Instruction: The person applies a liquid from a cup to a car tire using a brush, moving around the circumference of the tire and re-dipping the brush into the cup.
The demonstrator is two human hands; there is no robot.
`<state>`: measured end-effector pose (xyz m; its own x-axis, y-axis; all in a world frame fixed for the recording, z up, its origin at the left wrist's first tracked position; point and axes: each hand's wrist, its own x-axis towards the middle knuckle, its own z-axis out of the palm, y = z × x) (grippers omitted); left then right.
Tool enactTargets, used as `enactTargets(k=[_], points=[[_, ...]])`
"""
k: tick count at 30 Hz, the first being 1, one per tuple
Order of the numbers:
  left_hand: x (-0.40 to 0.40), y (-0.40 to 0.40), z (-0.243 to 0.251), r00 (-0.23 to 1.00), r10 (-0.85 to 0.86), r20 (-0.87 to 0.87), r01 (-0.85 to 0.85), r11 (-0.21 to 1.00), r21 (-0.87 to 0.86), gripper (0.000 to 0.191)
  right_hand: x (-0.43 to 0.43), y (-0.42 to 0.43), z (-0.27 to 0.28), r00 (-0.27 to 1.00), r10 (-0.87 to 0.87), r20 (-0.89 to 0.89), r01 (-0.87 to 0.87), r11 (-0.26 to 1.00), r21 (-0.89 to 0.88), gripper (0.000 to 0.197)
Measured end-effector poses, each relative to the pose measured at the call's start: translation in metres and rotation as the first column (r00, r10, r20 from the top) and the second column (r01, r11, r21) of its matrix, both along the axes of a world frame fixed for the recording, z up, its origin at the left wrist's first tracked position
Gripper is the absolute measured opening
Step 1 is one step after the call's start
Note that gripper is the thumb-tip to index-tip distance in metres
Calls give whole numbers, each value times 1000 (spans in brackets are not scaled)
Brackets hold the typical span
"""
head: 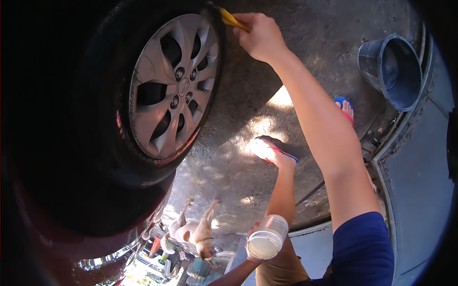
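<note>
My right hand [263, 35] grips the yellow handle of a brush [232, 18]. Its dark, blurred head is at the tyre's sidewall [219, 46], beside the rim edge. The silver multi-spoke wheel cover [184, 85] looks dusty and scuffed along its edge. Lower down, my left hand [253, 246] holds a white plastic tub [268, 236] around its side. Pale, cream-coloured matter shows inside the tub's round mouth. The tub is well apart from the wheel, in front of my left leg [281, 200].
A dark plastic bucket [370, 64] stands by a pale blue-grey wall [418, 171]. On the rough concrete floor [243, 171] are my feet in flip-flops [273, 150]. A white and brown dog [193, 230] stands beyond the dark red car body [118, 246]. A dark hose or cable [309, 193] crosses the floor.
</note>
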<state>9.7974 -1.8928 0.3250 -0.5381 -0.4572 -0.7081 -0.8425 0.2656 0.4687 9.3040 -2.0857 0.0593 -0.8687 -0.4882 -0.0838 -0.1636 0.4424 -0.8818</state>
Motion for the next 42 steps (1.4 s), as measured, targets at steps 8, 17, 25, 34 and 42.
enactTargets(k=[8, 17, 25, 34, 42], points=[[6, -1, -1, 996, 46, -76, -57, 987, -151, 110, 24, 39, 180, 879, 371, -298, -438, 877, -198, 37], [58, -48, -138, 456, 794, -402, -743, 589, 319, 77, 5, 31, 153, 922, 269, -277, -321, 933, -164, 31], [-82, -126, -166, 801, 103, -590, -331, 897, -294, 54, -127, -3, -44, 931, 343, -123, -246, 841, 481, 38], [-14, -142, -183, 796, 27, -605, -304, 882, -360, 104, -100, 18, 95, 948, 304, -98, -319, 920, -227, 31], [59, -162, -237, 975, -28, -221, -83, 877, -474, 112, -66, 38, 24, 962, 253, -100, -268, 944, -190, 28]])
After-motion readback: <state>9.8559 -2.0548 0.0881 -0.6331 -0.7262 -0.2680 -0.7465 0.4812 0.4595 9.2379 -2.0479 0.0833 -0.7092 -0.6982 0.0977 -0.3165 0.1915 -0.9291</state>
